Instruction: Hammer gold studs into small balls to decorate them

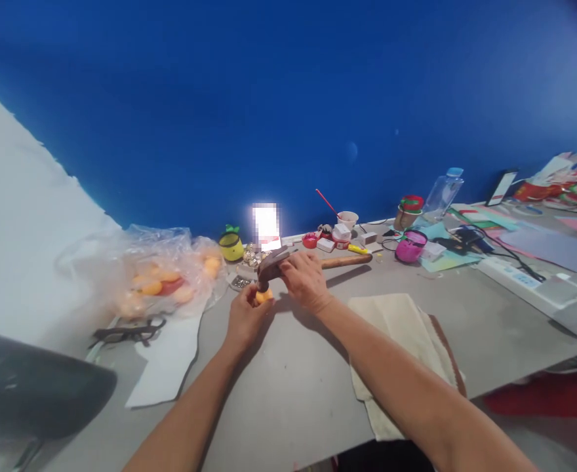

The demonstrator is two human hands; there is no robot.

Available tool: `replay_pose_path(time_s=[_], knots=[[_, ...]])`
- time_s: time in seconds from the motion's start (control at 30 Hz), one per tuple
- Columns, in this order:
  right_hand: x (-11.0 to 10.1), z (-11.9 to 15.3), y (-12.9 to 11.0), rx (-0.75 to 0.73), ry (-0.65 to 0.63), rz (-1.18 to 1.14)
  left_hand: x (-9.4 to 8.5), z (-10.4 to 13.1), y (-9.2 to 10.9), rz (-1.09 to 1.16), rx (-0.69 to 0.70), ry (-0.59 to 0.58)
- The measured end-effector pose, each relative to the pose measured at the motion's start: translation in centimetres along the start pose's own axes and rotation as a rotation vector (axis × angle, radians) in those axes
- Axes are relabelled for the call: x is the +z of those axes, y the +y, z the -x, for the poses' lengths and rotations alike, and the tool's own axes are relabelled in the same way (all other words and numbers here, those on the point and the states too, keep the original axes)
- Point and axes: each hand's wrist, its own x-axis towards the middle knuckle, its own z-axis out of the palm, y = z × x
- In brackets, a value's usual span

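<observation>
My right hand is closed around a hammer near its dark head, and the wooden handle points to the right. The hammer's face rests on or just above a small orange piece on the grey table. My left hand holds that piece with its fingers pinched at the left side. Just behind my left hand lies a small dish of metal bits. A clear plastic bag with several orange pieces lies to the left.
Black glasses and white paper lie at the left. A beige cloth is beside my right forearm. Behind stand a yellow-green cup, a white cup, a pink pot and a bottle. A power strip lies right.
</observation>
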Motion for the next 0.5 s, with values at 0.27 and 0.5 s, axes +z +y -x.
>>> replay_pose_path(time_s=[0.27, 0.5], knots=[[-0.2, -0.1, -0.2, 0.055, 0.047, 0.009, -0.2, -0.1, -0.9, 0.013, 0.036, 0.023], [-0.6, -0.7, -0.4, 0.105, 0.004, 0.009, -0.7, -0.2, 0.5, -0.054, -0.027, 0.011]])
